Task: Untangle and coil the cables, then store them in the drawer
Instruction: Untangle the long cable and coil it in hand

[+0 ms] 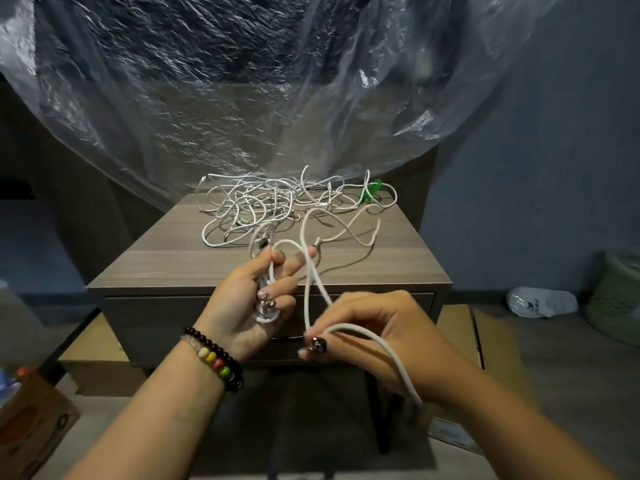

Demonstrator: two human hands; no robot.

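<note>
A tangle of white cables [273, 202] lies on the back half of a small wooden nightstand [194, 268]. A green tie [370, 191] sits at the tangle's right end. My left hand [256, 303], with bead bracelets at the wrist, grips a partly coiled bundle of one white cable [266, 292] in front of the stand. My right hand [367, 330] pinches a loop of the same cable [311, 296], which runs up over my left fingers and back toward the tangle. The drawer front [156, 313] below the top is closed.
A clear plastic sheet [242, 98] hangs behind and above the nightstand. Cardboard pieces [460, 327] lie on the floor on both sides. An orange box [31, 420] is at lower left, a white bag [540, 301] and a green basket [616, 299] at right.
</note>
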